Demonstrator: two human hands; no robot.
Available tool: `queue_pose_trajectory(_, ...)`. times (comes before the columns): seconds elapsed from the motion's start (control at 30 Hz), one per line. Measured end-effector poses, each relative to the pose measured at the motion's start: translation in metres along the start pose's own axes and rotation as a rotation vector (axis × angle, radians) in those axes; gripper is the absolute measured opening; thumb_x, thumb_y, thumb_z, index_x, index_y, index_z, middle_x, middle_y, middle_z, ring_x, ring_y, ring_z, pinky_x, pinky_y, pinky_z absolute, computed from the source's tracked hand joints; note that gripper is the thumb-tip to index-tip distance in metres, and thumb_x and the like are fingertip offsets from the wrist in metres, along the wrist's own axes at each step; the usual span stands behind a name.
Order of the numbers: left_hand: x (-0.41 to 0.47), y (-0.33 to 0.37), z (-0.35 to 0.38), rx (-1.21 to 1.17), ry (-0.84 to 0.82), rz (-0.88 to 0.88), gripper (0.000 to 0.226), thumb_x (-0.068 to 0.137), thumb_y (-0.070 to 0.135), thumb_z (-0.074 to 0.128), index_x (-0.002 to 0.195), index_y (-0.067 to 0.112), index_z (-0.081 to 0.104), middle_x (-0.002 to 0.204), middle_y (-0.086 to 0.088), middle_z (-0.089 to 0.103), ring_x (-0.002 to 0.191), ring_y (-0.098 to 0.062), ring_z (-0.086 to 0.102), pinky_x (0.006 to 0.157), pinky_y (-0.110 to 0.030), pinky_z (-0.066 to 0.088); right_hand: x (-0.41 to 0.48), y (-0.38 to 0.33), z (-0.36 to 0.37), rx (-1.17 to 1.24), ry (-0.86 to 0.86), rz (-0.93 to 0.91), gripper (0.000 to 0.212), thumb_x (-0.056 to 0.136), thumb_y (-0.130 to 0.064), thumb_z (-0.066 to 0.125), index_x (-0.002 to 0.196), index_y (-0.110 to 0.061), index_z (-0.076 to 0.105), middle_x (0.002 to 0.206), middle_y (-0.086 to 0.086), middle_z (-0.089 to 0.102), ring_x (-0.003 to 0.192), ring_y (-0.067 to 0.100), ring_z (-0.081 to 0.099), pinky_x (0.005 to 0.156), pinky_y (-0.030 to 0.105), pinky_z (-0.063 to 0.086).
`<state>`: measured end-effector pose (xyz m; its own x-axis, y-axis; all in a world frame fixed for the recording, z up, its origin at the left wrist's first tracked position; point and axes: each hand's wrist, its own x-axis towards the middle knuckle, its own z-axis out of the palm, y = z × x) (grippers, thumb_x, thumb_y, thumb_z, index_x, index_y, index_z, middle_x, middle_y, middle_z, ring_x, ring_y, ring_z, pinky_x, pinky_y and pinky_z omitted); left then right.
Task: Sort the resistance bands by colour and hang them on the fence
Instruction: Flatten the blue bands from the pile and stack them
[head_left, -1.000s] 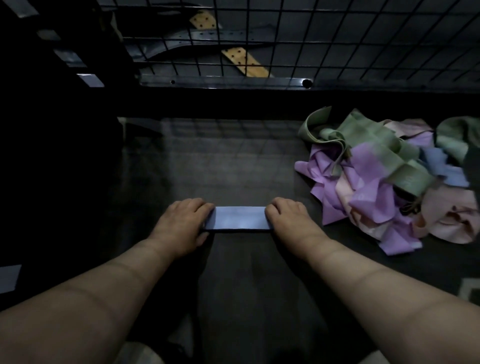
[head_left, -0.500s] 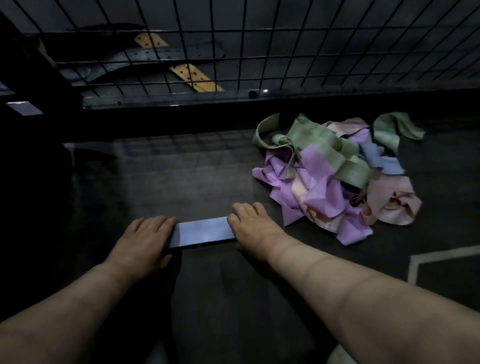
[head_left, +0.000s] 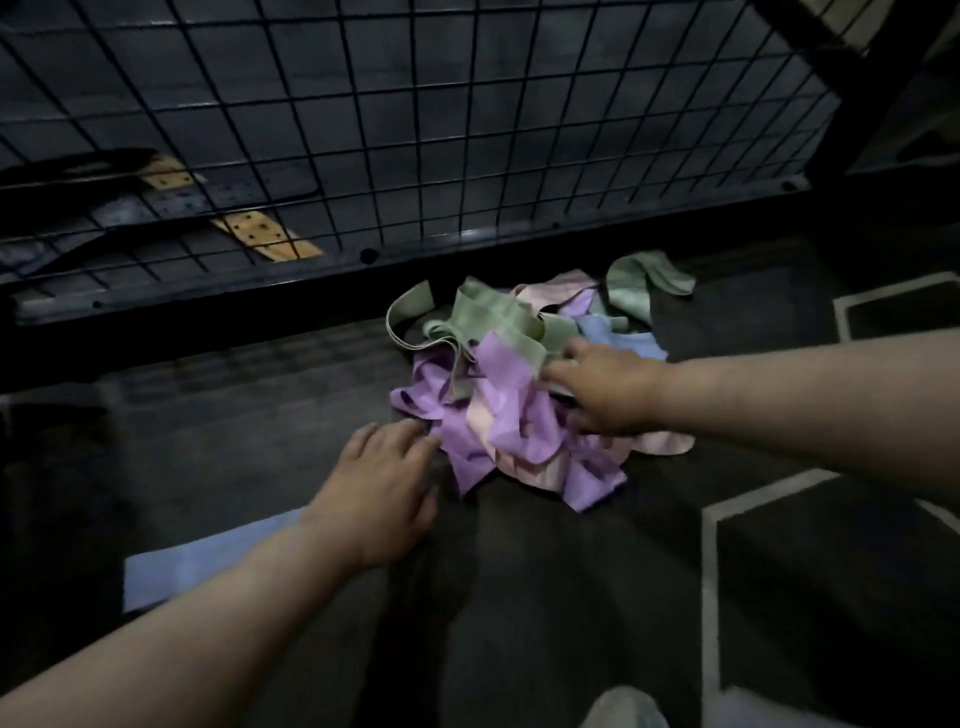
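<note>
A heap of resistance bands (head_left: 511, 410) in purple, green, pink and blue lies on the dark floor below the wire fence (head_left: 415, 130). My right hand (head_left: 602, 389) rests on top of the heap, fingers spread over a green band (head_left: 498, 322) and a purple one. My left hand (head_left: 384, 478) lies flat with its fingertips at the heap's left edge, touching a purple band (head_left: 467, 447). A flattened blue band (head_left: 202, 556) lies on the floor under my left forearm, partly hidden by it. Neither hand visibly grips anything.
The black wire fence stands on a metal base rail (head_left: 363, 260). Behind it lie perforated wooden and metal strips (head_left: 260, 234). White lines (head_left: 711, 545) mark the floor at the right. A dark post (head_left: 883, 67) rises at the upper right.
Both hands have let go of the flattened blue band and moved right to the heap. The view has swung right, so the blue band now lies at lower left.
</note>
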<state>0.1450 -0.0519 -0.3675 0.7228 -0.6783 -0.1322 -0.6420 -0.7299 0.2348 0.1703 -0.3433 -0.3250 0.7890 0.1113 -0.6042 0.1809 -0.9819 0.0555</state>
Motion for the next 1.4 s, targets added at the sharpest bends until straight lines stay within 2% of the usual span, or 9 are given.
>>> queue_pose_trajectory(0.17,0.067,0.056,-0.001,-0.334,-0.117,-0.104,0.066,0.085,0.037,0.056,0.146,0.020,0.037,0.147,-0.004,0.036,0.132,-0.027,0.043,0.106,-0.041,0.041,0.023,0.036,0.042,0.467,0.042,0.287,0.105,0.074,-0.065,0.071,0.155,-0.035,0.011,0.153,0.014,0.015,0.140,0.039,0.029,0.113,0.048,0.035)
queue_pose_trajectory(0.33,0.103,0.082,0.024,-0.625,-0.188,-0.284,0.103,0.084,0.035,0.072,0.156,0.035,-0.002,0.160,-0.001,-0.001,0.147,-0.021,0.021,0.112,-0.030,0.028,0.027,0.021,0.085,0.747,0.367,0.208,0.051,0.092,-0.011,0.057,0.142,-0.019,0.047,0.138,0.012,0.032,0.124,0.032,0.045,0.105,0.024,0.031)
queue_pose_trajectory(0.43,0.116,0.086,0.040,-0.697,-0.153,-0.285,0.120,0.076,0.033,0.079,0.145,0.057,-0.015,0.160,-0.001,-0.014,0.150,-0.024,0.011,0.117,-0.036,0.028,0.018,0.007,0.091,0.820,0.503,0.000,0.041,0.085,-0.008,0.059,0.126,-0.013,0.060,0.123,0.011,0.054,0.116,0.024,0.052,0.099,0.021,0.035)
queue_pose_trajectory(0.53,0.133,0.084,0.047,-0.785,-0.134,-0.343,0.107,0.072,0.027,0.076,0.139,0.070,0.006,0.158,0.008,-0.014,0.150,-0.027,0.014,0.117,-0.044,0.031,0.006,0.001,0.080,0.853,0.477,-0.181,0.040,0.085,-0.023,0.065,0.123,-0.018,0.058,0.108,-0.005,0.057,0.099,0.005,0.051,0.087,0.016,0.038)
queue_pose_trajectory(0.67,0.145,0.082,0.053,-0.708,-0.073,-0.364,0.053,0.079,0.023,0.075,0.126,0.037,0.055,0.143,0.001,0.017,0.120,-0.023,0.049,0.103,-0.027,0.042,-0.002,0.034,0.075,0.997,0.513,-0.089,0.039,0.088,-0.030,0.065,0.127,-0.027,0.059,0.114,-0.006,0.061,0.093,0.005,0.060,0.084,0.019,0.049)
queue_pose_trajectory(0.83,0.164,0.068,0.045,-0.686,0.007,-0.428,0.038,0.081,0.018,0.068,0.118,0.024,0.059,0.128,-0.001,0.042,0.102,-0.012,0.050,0.095,-0.019,0.040,0.043,0.088,0.085,1.038,0.454,0.495,0.038,0.090,-0.036,0.060,0.128,-0.041,0.057,0.130,0.003,0.036,0.125,0.027,0.046,0.111,0.030,0.035)
queue_pose_trajectory(0.93,0.179,0.058,0.030,-0.767,0.134,-0.438,0.025,0.074,0.022,0.074,0.099,0.020,0.067,0.099,-0.004,0.069,0.090,-0.020,0.067,0.082,-0.039,0.058,0.059,0.095,0.084,0.999,0.244,0.421,0.050,0.091,-0.046,0.061,0.139,-0.041,0.049,0.143,0.010,0.040,0.131,0.031,0.043,0.112,0.038,0.036)
queue_pose_trajectory(1.17,0.216,0.057,-0.027,-0.918,0.491,-0.498,0.037,0.057,0.029,0.073,0.092,0.029,0.061,0.105,-0.008,0.063,0.086,-0.023,0.066,0.072,-0.044,0.060,0.058,0.090,0.072,0.930,0.602,0.645,0.016,0.086,-0.038,0.068,0.100,-0.031,0.070,0.124,0.009,0.055,0.119,0.033,0.051,0.101,0.037,0.042)
queue_pose_trajectory(1.4,0.205,0.062,-0.006,-0.591,-0.189,-0.432,0.079,0.058,0.047,0.079,0.132,0.033,0.054,0.129,-0.011,0.053,0.112,-0.029,0.061,0.099,-0.040,0.052,0.047,0.071,0.074,0.835,0.295,0.533,0.036,0.085,-0.064,0.058,0.118,-0.047,0.060,0.144,0.002,0.029,0.137,0.030,0.025,0.117,0.041,0.019)
